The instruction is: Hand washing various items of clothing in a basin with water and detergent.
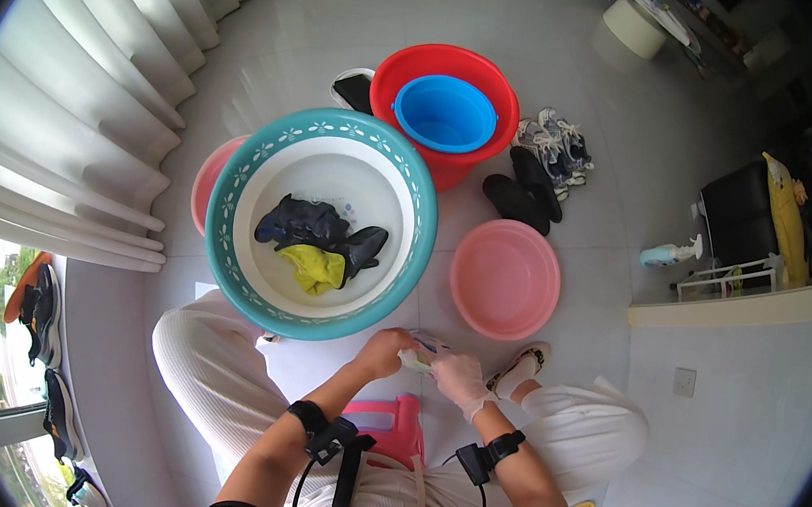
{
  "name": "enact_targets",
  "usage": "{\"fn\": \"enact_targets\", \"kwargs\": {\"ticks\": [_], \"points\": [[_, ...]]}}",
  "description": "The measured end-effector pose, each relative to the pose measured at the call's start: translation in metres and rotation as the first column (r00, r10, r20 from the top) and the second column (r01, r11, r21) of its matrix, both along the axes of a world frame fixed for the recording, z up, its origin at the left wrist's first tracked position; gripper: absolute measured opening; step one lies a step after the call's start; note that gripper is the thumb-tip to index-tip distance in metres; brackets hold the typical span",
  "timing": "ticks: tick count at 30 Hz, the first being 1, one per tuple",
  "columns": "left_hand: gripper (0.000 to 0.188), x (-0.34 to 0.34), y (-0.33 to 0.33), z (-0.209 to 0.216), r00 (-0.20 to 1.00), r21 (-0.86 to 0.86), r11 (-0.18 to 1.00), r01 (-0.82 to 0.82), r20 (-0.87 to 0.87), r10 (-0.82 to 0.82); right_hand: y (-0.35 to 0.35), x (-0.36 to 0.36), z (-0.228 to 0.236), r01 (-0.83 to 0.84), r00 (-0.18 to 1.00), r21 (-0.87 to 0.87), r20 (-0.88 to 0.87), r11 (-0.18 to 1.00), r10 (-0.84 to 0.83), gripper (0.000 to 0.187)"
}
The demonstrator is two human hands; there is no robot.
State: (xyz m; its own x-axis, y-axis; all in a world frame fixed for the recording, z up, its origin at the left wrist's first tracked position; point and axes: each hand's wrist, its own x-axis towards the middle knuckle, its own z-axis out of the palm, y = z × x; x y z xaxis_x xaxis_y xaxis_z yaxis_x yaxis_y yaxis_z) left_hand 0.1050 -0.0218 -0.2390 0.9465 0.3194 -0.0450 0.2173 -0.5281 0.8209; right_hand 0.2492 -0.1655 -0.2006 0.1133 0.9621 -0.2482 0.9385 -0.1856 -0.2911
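My left hand point(382, 353), bare, is closed with its fingertips on a crumpled piece of thin clear plastic point(424, 346). My right hand point(463, 378) wears a see-through glove and is closed on the other side of the same plastic. Whether that piece is a second glove is too small to tell. Both hands meet between my knees, just below the large teal basin point(222, 219). In the basin's water lie a dark cloth item point(302, 224) and a yellow-green one point(313, 269), bunched together, with some bubbles beside them.
A pink basin point(504, 279) stands right of the teal one; another pink rim point(203, 188) shows behind it. A blue bucket point(445, 114) sits inside a red tub point(384, 83). Black slippers point(509, 197) and sneakers point(558, 143) lie nearby. Below my hands is a pink stool point(399, 433).
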Motion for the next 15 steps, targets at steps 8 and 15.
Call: {"fn": "enact_targets", "kwargs": {"ticks": [8, 15], "points": [[0.027, 0.004, -0.011, 0.003, 0.956, -0.174, 0.94, -0.293, -0.085, 0.282, -0.002, 0.003, -0.003, 0.041, 0.999, -0.016, -0.029, 0.999, -0.041, 0.018], [0.023, 0.008, -0.009, -0.002, 0.97, -0.383, 0.892, -0.238, -0.043, 0.24, -0.002, 0.003, -0.005, 0.041, 0.999, 0.005, -0.001, 0.999, -0.041, 0.023]]}}
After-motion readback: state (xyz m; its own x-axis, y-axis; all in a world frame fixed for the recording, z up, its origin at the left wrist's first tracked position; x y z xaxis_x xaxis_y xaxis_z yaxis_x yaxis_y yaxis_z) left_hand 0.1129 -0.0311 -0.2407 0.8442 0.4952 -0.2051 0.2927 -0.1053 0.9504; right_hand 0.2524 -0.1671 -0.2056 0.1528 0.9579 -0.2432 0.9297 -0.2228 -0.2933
